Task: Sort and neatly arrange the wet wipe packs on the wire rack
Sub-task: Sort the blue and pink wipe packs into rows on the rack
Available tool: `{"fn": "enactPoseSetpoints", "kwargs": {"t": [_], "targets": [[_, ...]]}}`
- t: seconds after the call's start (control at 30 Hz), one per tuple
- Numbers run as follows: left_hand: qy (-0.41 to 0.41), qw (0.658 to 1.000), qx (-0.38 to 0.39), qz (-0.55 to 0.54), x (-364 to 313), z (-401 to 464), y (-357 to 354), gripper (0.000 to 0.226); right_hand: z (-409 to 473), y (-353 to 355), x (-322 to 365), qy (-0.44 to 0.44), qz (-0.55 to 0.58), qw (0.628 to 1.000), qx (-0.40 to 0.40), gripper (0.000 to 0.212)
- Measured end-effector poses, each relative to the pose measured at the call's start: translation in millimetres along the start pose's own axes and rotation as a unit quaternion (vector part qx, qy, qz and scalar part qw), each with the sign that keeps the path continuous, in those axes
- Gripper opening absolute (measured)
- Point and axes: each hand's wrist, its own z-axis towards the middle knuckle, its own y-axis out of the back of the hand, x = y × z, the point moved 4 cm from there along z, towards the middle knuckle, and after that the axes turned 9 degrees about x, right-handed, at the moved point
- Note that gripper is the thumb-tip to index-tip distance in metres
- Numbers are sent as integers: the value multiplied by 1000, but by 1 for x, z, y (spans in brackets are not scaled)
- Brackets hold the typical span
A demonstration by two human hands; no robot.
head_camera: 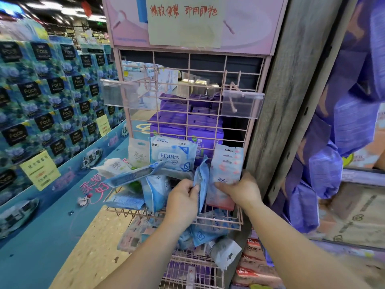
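A pink wire rack (pixel 208 65) stands in front of me with a basket shelf (pixel 239 221) full of jumbled wet wipe packs. My left hand (pixel 183 203) pinches a blue pack (pixel 201 180) held edge-on. My right hand (pixel 241 190) grips a pink-and-white pack (pixel 226 165) standing upright at the basket's right end. A white and blue "EDI" pack (pixel 173 156) leans upright against the back grid. Left of it, a long blue pack (pixel 133 176) lies tilted over white and green packs (pixel 116 166). More blue packs (pixel 206 234) lie in a lower basket.
Purple boxes (pixel 173 117) show through the grid behind the rack. Two clear price tag holders (pixel 241 105) hang on hooks above. A tall blue tissue display (pixel 41 90) fills the left. A wooden post (pixel 291 90) and purple packs (pixel 333 153) stand on the right.
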Motion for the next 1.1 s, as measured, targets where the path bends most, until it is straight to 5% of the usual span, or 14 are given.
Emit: {"fn": "enactPoseSetpoints", "kwargs": {"t": [0.07,0.17,0.27,0.33,0.47,0.5,0.57,0.63,0.7,0.8,0.93,1.0,1.1], "targets": [[-10,1000,-11,5,-2,-6,3,30,-16,6,7,-20,-13,998,-66,93],[-43,998,-32,21,-9,-16,9,27,-56,9,24,30,95,984,-147,60],[-84,995,-50,-9,-23,-29,13,13,-90,-26,48,136,220,962,88,36],[-113,992,-52,-13,-31,-36,17,17,-93,-46,53,138,267,938,172,36],[-197,976,60,69,-35,-46,25,21,-79,-44,50,72,348,928,107,22],[-221,971,50,70,-34,-51,36,19,-78,-43,47,57,346,931,102,20],[-247,958,-90,110,-26,-50,74,23,-77,-42,44,44,335,936,101,20],[-147,954,-167,199,-7,-35,111,48,-77,-41,44,43,331,936,109,17],[-23,955,-82,284,15,-13,136,64,-78,-40,43,45,317,942,100,15],[13,968,-23,251,31,-2,149,42,-82,-40,43,48,317,944,74,12],[-153,945,-136,253,0,-18,148,22,-87,-42,48,69,298,952,24,12],[-235,926,-119,270,-26,-31,123,34,-90,-45,55,88,271,959,-4,15],[-251,918,-46,304,-45,-40,73,43,-94,-56,63,86,341,936,-1,24]]}}
